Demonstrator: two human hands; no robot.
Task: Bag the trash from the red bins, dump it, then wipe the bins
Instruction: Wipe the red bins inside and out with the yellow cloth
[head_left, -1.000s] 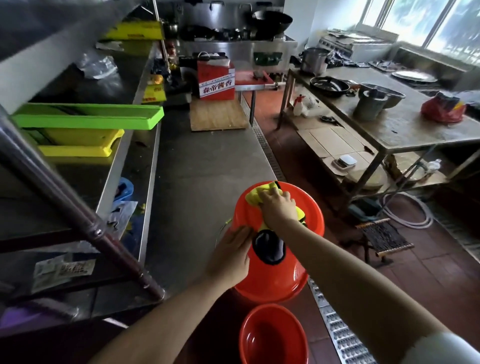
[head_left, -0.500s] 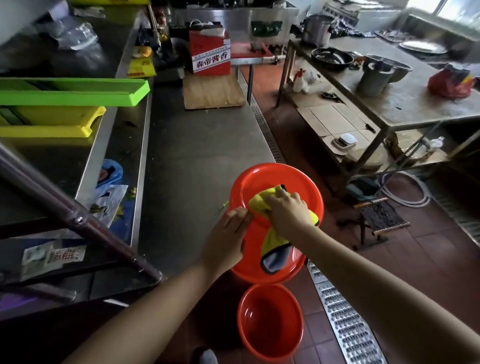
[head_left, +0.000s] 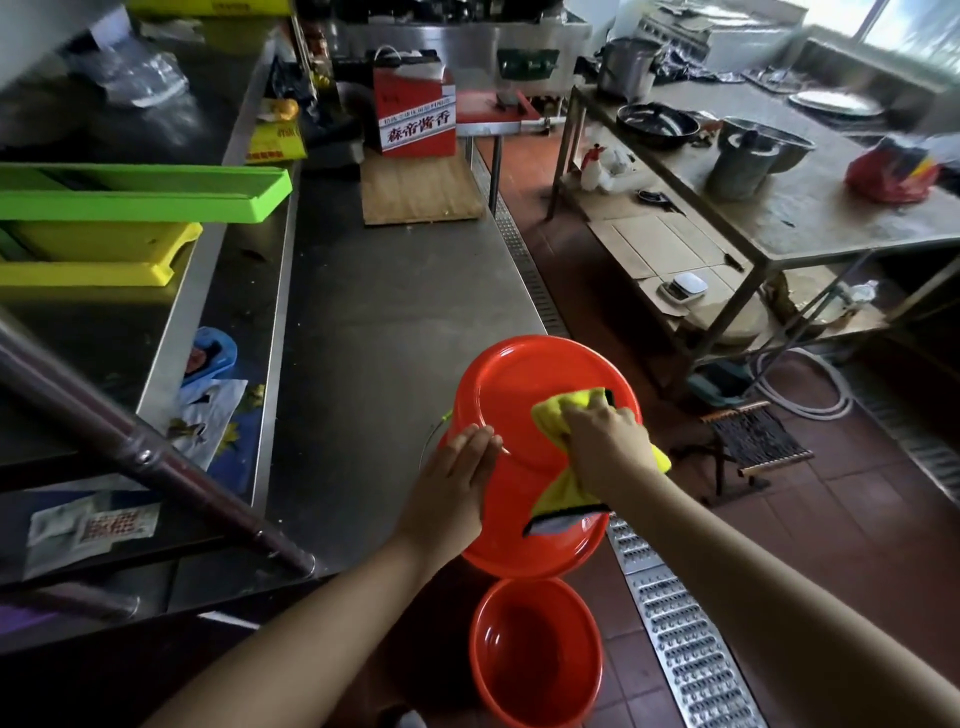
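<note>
Yellow cloth (head_left: 569, 410) has shifted from the bin's centre to its right rim. Right hand (head_left: 605, 447) grips the cloth against the upturned red bin (head_left: 524, 400) at the steel counter (head_left: 374, 312) edge. Left hand (head_left: 457, 480), fingers straight, steadies its side. Second red bin (head_left: 535, 654) stands on the floor below.

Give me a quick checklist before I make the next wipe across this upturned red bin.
1. Upturned red plastic bin steadied by flat left hand: ok.
2. Yellow cleaning cloth gripped by right hand: ok.
3. Cloth on the bin's base: ok.
4. Bin fully on the grey steel counter: not ok, it overhangs the edge.
5. Base clean: cannot tell.
6. Second red bin on the floor emptied: ok.
</note>
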